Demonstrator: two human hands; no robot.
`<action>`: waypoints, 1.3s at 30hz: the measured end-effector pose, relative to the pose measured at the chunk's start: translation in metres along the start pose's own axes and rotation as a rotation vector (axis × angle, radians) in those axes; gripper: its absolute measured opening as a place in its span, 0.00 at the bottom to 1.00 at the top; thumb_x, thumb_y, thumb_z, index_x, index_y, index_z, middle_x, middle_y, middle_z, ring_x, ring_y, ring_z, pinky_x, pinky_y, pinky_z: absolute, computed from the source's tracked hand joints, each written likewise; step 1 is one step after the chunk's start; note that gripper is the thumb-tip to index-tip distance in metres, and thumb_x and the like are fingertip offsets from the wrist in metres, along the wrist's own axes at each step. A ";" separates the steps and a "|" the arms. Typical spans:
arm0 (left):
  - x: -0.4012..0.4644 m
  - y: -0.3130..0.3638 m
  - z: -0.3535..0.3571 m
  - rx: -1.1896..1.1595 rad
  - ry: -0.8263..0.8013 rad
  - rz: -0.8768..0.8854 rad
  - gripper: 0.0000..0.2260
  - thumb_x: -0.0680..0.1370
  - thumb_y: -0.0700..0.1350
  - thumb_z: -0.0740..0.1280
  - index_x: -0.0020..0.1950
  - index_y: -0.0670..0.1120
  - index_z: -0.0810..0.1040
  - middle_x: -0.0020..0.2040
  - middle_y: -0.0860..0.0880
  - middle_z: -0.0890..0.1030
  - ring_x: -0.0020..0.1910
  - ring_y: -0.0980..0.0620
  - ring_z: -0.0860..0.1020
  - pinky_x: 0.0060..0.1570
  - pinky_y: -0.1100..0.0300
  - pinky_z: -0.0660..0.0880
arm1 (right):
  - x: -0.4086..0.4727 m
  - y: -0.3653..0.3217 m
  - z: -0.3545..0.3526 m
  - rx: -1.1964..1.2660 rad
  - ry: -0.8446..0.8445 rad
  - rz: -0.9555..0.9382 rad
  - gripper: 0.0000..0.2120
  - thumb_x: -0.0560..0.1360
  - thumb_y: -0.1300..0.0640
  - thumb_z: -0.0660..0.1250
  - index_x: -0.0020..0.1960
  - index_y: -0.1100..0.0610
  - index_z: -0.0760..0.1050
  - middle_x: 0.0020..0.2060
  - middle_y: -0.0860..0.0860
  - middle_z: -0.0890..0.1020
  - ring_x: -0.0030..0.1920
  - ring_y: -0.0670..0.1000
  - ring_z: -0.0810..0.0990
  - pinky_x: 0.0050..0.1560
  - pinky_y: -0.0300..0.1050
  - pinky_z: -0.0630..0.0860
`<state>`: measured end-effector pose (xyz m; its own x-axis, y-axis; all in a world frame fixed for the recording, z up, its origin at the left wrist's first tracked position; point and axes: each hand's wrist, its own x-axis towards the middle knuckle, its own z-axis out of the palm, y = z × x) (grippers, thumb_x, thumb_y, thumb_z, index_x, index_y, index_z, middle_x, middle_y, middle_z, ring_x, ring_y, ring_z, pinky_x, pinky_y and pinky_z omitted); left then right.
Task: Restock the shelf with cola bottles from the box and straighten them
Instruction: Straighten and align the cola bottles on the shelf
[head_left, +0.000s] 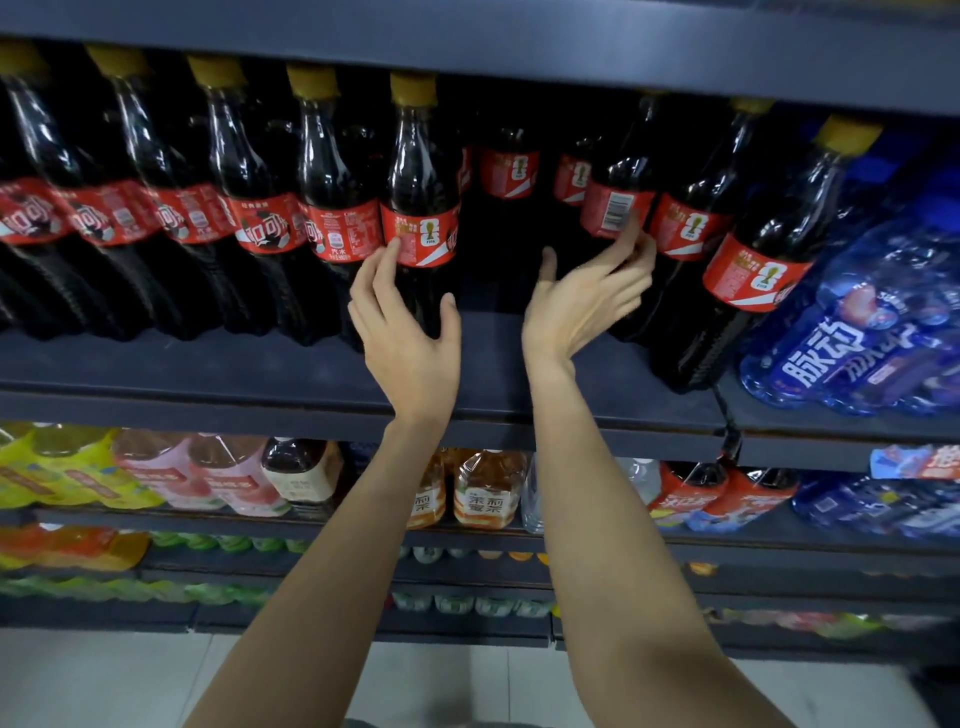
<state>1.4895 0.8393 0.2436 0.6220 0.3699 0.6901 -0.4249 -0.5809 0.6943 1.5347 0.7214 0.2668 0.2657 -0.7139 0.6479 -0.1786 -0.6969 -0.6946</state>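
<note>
Cola bottles with red labels and yellow caps stand in a row on the dark shelf (218, 364). A gap in the front row opens near the middle, with more bottles behind it. My left hand (405, 332) reaches up to a cola bottle (421, 208) at the gap's left edge, fingers straight along its left side and thumb at its right. My right hand (587, 306) is palm up, and its fingertips touch the barcode label of a tilted cola bottle (613, 208) to the right of the gap. The box is out of view.
Blue-labelled water bottles (857, 353) stand at the right end of the same shelf, beside the last cola bottle (748, 270). The shelf above hangs just over the caps. Lower shelves hold tea and juice bottles (483, 493). Pale floor lies below.
</note>
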 end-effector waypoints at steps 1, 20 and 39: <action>-0.001 0.002 0.000 -0.010 -0.003 0.000 0.26 0.74 0.45 0.69 0.71 0.44 0.66 0.67 0.45 0.69 0.62 0.48 0.71 0.51 0.72 0.67 | 0.002 -0.004 0.004 0.008 0.026 0.066 0.42 0.62 0.52 0.79 0.70 0.62 0.65 0.64 0.61 0.72 0.59 0.58 0.72 0.58 0.50 0.67; 0.000 -0.027 -0.004 0.019 -0.053 0.126 0.28 0.76 0.42 0.69 0.73 0.48 0.62 0.67 0.45 0.70 0.63 0.47 0.74 0.51 0.52 0.80 | -0.004 -0.013 0.002 0.585 -0.472 -0.013 0.38 0.66 0.62 0.76 0.71 0.63 0.63 0.67 0.60 0.65 0.68 0.55 0.66 0.66 0.36 0.61; -0.020 0.048 -0.001 -0.336 -0.122 0.221 0.12 0.75 0.35 0.67 0.57 0.38 0.74 0.51 0.48 0.74 0.49 0.49 0.75 0.52 0.61 0.72 | 0.007 0.048 -0.101 0.345 0.026 -0.242 0.16 0.74 0.60 0.69 0.60 0.64 0.74 0.54 0.61 0.76 0.57 0.53 0.71 0.60 0.31 0.62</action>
<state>1.4561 0.8049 0.2632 0.5563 0.1626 0.8149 -0.7352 -0.3608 0.5738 1.4322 0.6760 0.2703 0.2361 -0.5367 0.8101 0.2154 -0.7840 -0.5822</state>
